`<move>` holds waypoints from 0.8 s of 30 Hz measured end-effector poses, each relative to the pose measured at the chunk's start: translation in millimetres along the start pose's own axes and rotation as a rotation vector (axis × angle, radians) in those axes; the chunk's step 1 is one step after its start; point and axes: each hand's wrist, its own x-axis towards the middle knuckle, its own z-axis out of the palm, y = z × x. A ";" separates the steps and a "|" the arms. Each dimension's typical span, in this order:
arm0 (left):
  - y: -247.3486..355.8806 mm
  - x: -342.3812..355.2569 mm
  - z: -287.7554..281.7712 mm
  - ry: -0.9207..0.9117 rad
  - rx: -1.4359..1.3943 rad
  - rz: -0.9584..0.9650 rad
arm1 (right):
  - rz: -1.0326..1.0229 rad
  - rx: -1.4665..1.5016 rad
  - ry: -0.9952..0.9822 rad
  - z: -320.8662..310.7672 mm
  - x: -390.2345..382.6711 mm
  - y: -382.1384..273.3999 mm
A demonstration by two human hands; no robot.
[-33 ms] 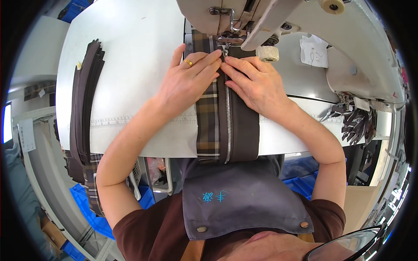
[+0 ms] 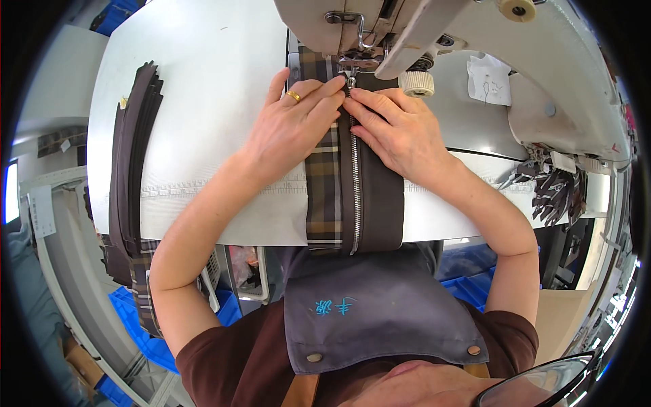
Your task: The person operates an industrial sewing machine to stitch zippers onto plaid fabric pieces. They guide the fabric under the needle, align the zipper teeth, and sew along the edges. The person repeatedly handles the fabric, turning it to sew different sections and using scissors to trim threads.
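The worker's grey apron (image 2: 386,312) lies nearest, just short of the white sewing table (image 2: 203,88). Beyond it, the plaid-and-brown fabric panel (image 2: 383,207) reaches slightly past the table's near edge; should that end catch against the apron, the panel could skew and pull its line crooked. A metal-toothed zipper (image 2: 356,183) runs lengthwise along the panel. Farther on, the left hand (image 2: 288,122) rests over the plaid side and the right hand (image 2: 410,132) over the brown side, their fingertips almost meeting at the zipper; whether either pinches the cloth or merely presses it cannot be told. Uneven pressure from the two hands could pucker the zipper tape, and fingertips so near the presser-foot assembly (image 2: 358,62) risk injury if the machine runs. The panel lies beneath both hands, extending toward the worker between the forearms. The zipper slider (image 2: 351,83) sits between the fingertips and the presser-foot assembly; a stitch line meeting this bulk could veer. Farthest stands the pale sewing machine (image 2: 563,74).
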 end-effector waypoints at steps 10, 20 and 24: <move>-2.8 3.9 5.5 0.025 -0.061 -0.062 | 0.020 0.036 -0.092 -2.7 2.1 -0.7; -73.5 -100.9 -118.6 0.146 0.443 -0.582 | -0.004 -0.004 -0.081 -7.0 0.8 -1.1; -107.9 -153.9 -136.9 0.124 0.328 -1.002 | -0.023 0.013 -0.072 -6.0 4.4 -1.4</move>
